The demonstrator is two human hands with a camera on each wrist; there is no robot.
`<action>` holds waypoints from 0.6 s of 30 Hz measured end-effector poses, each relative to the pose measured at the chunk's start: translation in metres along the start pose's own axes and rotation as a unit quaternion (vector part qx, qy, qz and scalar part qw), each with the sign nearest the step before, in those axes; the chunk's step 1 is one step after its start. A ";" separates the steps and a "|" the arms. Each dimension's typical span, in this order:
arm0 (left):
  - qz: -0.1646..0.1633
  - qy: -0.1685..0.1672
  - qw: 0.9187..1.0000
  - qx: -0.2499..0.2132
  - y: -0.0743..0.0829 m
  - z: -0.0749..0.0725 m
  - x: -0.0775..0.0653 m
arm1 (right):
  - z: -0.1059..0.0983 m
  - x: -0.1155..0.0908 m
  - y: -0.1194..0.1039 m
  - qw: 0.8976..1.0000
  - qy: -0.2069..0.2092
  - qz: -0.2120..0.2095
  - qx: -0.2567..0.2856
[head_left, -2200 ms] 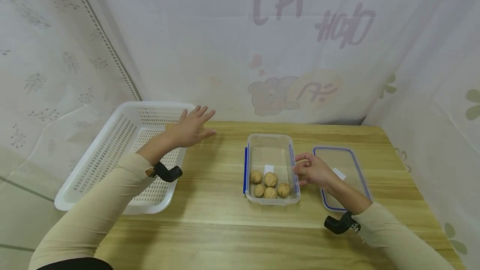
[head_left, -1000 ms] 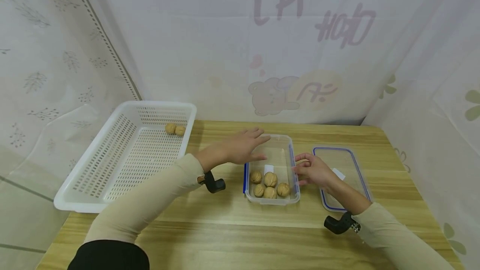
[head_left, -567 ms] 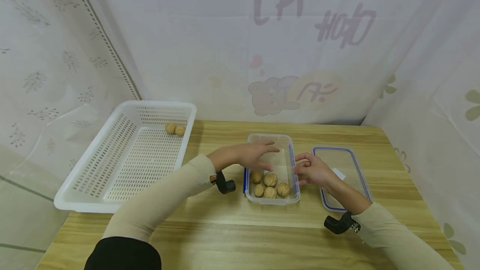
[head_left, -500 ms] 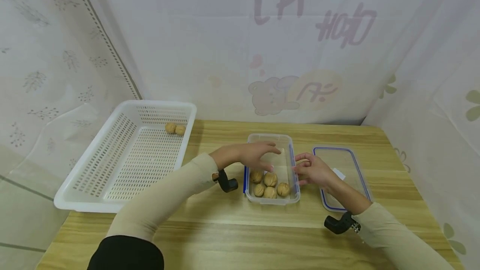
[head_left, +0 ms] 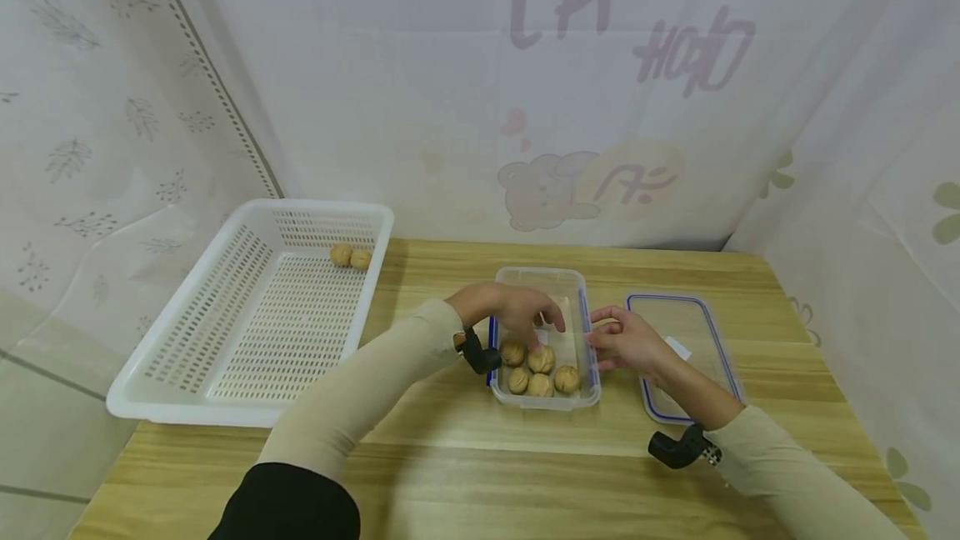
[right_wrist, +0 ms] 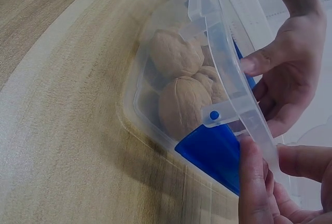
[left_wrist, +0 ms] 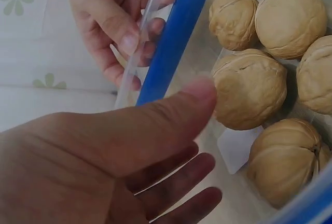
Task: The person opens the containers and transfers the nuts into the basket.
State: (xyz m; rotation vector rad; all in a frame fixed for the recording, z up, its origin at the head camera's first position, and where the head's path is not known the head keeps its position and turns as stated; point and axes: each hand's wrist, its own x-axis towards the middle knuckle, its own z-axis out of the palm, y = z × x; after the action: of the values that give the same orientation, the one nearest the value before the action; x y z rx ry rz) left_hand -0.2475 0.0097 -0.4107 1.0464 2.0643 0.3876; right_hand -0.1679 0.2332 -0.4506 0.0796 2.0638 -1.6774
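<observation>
A clear plastic food container point(head_left: 545, 404) with blue side latches stands on the wooden table, several walnuts lying in its near half. My left hand point(head_left: 521, 307) reaches down into it, fingers loosely bent and apart. In the left wrist view, the left thumb point(left_wrist: 176, 112) has its tip right at the edge of one walnut point(left_wrist: 251, 92), while the other fingers hang below with nothing between them. My right hand point(head_left: 628, 342) grips the container's right side, thumb and fingers at the rim and the blue latch point(right_wrist: 212, 154).
To the left stands a white slotted plastic basket point(head_left: 187, 417), two walnuts point(head_left: 351, 256) in its far right corner. On the right, the clear lid point(head_left: 675, 319) with its blue seal lies on the table point(head_left: 465, 482). A patterned cloth point(head_left: 420, 90) hangs behind.
My left hand has come from the basket rightward to the container and then lowered among the walnuts, its fingers bending. The right hand has stayed in place at the container's side.
</observation>
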 end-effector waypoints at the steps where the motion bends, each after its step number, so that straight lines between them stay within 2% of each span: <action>1: -0.002 -0.005 1.000 -0.004 -0.001 0.000 0.001 | 0.000 0.000 0.000 1.000 -0.001 0.000 0.001; 9: -0.004 -0.035 0.999 -0.019 -0.004 0.003 0.011 | 0.000 -0.001 0.000 1.000 -0.003 -0.003 0.001; 18: -0.003 -0.043 0.999 -0.024 -0.005 0.008 0.013 | -0.001 0.000 -0.001 1.000 -0.007 -0.001 0.004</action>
State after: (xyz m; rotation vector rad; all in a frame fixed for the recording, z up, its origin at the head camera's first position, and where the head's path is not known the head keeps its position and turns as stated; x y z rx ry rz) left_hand -0.2489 0.0162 -0.4246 1.0103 1.9731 0.3804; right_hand -0.1681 0.2335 -0.4496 0.0683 2.0487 -1.6825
